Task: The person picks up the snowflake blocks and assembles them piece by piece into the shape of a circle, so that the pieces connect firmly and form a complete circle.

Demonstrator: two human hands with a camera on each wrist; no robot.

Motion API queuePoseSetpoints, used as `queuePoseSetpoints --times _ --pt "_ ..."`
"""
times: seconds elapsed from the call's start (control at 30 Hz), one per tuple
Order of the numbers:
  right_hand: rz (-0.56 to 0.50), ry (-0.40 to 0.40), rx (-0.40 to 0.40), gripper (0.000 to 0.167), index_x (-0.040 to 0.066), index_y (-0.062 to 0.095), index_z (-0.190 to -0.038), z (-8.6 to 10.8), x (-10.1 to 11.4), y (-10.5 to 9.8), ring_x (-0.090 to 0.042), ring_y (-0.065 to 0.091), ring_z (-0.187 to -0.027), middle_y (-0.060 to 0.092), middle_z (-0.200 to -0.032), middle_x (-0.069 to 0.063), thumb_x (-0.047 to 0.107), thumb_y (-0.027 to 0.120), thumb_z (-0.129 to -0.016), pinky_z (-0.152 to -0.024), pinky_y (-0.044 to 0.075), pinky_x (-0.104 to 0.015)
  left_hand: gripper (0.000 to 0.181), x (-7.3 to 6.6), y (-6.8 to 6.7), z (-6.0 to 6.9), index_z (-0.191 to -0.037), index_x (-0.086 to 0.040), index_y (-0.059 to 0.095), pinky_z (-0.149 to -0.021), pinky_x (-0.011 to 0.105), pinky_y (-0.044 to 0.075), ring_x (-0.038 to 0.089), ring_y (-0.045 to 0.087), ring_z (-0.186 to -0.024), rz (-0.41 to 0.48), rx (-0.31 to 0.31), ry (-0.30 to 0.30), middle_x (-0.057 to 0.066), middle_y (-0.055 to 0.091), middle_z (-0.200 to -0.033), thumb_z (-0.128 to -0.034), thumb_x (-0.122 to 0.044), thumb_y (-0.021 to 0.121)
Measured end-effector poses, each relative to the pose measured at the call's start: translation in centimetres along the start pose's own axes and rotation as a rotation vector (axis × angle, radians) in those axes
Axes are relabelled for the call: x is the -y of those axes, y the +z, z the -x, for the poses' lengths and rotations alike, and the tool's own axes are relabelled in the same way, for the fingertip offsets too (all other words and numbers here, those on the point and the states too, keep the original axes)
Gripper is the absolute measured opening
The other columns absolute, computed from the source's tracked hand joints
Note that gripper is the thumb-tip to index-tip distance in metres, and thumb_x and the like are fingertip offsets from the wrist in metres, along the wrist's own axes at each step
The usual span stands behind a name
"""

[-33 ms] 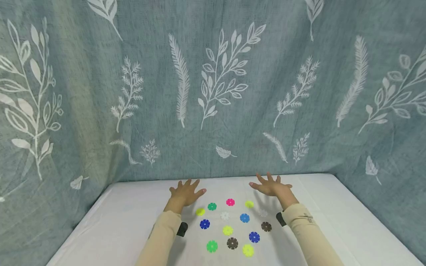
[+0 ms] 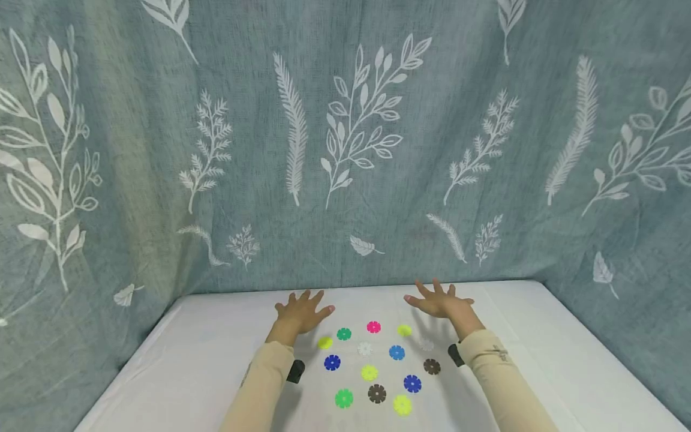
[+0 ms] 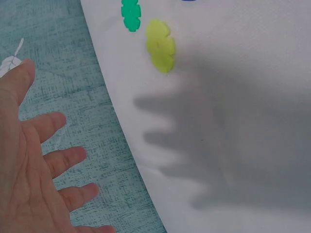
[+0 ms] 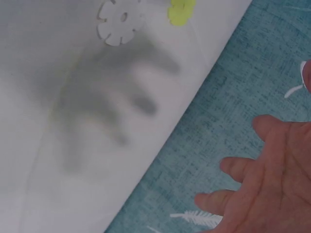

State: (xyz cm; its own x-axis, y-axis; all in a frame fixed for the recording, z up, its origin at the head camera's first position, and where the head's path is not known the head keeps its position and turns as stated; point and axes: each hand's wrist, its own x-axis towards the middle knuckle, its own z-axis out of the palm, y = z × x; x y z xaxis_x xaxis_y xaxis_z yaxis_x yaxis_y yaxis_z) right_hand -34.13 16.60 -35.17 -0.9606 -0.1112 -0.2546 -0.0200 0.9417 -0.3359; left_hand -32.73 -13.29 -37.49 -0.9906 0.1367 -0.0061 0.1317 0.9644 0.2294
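Several flat notched discs lie spread on the white table, among them a pink one [image 2: 373, 327], a light blue one [image 2: 396, 353], a dark blue one [image 2: 332, 362] and a brown one [image 2: 376, 393]. My left hand [image 2: 300, 313], fingers spread, hovers at the left of the discs, its nearest a yellow disc [image 2: 325, 342]. On the right, my right hand [image 2: 442, 303] is held up with fingers apart, near another yellow disc [image 2: 404, 330] and a white disc [image 4: 120, 22]. Both palms [image 3: 29, 179] hold nothing, and shadows fall on the cloth.
A white cloth [image 2: 178, 354] covers the table. Behind it and at both sides hangs a blue-green curtain [image 2: 324, 252] with white leaf prints. A black band piece [image 2: 296, 371] sits at the left wrist, another [image 2: 456, 354] at the right.
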Motion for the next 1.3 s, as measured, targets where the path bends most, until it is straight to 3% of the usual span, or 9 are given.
queuePoseSetpoints --times 0.27,0.4,0.47,0.57,0.67,0.77,0.97,1.1,1.3 --pt "0.002 -0.021 0.018 0.073 0.02 0.01 -0.149 -0.1 0.5 0.7 -0.054 -0.007 -0.134 -0.003 -0.152 -0.023 0.059 0.031 -0.092 -0.092 0.001 -0.078 0.057 0.9 0.4 0.1 -0.138 -0.011 0.041 -0.095 0.069 0.025 0.048 0.037 -0.125 -0.02 -0.022 0.017 0.021 0.043 -0.138 -0.0941 -0.048 0.04" --pt "0.057 -0.105 -0.045 0.067 0.014 0.022 -0.147 -0.8 1.9 1.4 -0.052 0.014 -0.134 0.022 -0.148 -0.025 0.05 0.038 -0.093 -0.097 0.016 -0.072 0.045 1.5 0.5 0.0 -0.127 -0.006 0.053 -0.092 0.06 0.036 0.041 0.053 -0.112 -0.002 -0.073 0.029 0.019 0.057 -0.123 -0.0923 -0.036 0.051" --pt "0.092 -0.162 -0.087 0.056 0.009 0.04 -0.138 -1.1 3.0 2.1 -0.047 0.034 -0.128 0.042 -0.138 -0.024 0.042 0.046 -0.093 -0.097 0.029 -0.065 0.034 1.6 0.7 0.1 -0.113 -0.005 0.062 -0.084 0.052 0.043 0.034 0.06 -0.097 0.05 -0.068 0.029 0.016 0.064 -0.109 -0.0895 -0.03 0.057" --pt "0.128 -0.251 -0.113 0.03 0.008 0.062 -0.109 -1.2 4.9 3.7 -0.032 0.057 -0.101 0.063 -0.109 -0.014 0.03 0.058 -0.089 -0.085 0.045 -0.05 0.02 1.6 1.2 0.4 -0.09 -0.006 0.066 -0.067 0.037 0.046 0.022 0.058 -0.075 0.144 -0.014 0.017 0.008 0.066 -0.084 -0.0839 -0.024 0.066" --pt "0.125 -0.339 -0.091 0.015 0.01 0.064 -0.088 -1.4 7.1 5.2 -0.02 0.056 -0.08 0.063 -0.087 -0.005 0.024 0.065 -0.085 -0.073 0.047 -0.04 0.017 1.5 1.8 0.8 -0.078 -0.007 0.063 -0.058 0.029 0.039 0.016 0.05 -0.066 0.228 0.026 -0.007 0.003 0.06 -0.073 -0.0795 -0.021 0.071" --pt "0.114 -0.398 -0.05 0.014 0.011 0.063 -0.087 -1.8 8.8 6.6 -0.017 0.055 -0.078 0.062 -0.084 -0.003 0.023 0.067 -0.083 -0.072 0.046 -0.038 0.02 1.2 2.5 1.0 -0.076 -0.006 0.06 -0.056 0.026 0.036 0.015 0.047 -0.064 0.269 0.036 -0.012 0.002 0.056 -0.069 -0.0768 -0.02 0.073" --pt "0.136 -0.325 -0.001 0.024 0.012 0.058 -0.092 -3.1 10.2 8.6 -0.02 0.056 -0.085 0.061 -0.089 -0.003 0.028 0.07 -0.079 -0.078 0.046 -0.041 0.029 0.0 3.7 0.9 -0.084 -0.004 0.058 -0.063 0.031 0.042 0.017 0.051 -0.069 0.241 0.089 -0.007 0.004 0.058 -0.077 -0.073 -0.023 0.076" --pt "0.113 -0.297 0.017 0.027 0.012 0.057 -0.093 -3.8 10.4 9.4 -0.02 0.055 -0.086 0.058 -0.089 -0.003 0.028 0.072 -0.076 -0.081 0.046 -0.042 0.029 0.1 4.2 0.8 -0.082 -0.003 0.058 -0.066 0.032 0.043 0.018 0.05 -0.071 0.244 0.097 0.002 0.004 0.057 -0.078 -0.0714 -0.021 0.078" --pt "0.004 -0.327 0.012 0.028 0.008 0.057 -0.09 -4.5 10.9 9.4 -0.019 0.054 -0.081 0.059 -0.087 -0.004 0.021 0.076 -0.074 -0.079 0.046 -0.039 0.028 1.1 4.4 0.5 -0.077 -0.005 0.054 -0.06 0.026 0.037 0.015 0.043 -0.064 0.312 0.048 0.087 0.001 0.05 -0.069 -0.07 -0.015 0.078"
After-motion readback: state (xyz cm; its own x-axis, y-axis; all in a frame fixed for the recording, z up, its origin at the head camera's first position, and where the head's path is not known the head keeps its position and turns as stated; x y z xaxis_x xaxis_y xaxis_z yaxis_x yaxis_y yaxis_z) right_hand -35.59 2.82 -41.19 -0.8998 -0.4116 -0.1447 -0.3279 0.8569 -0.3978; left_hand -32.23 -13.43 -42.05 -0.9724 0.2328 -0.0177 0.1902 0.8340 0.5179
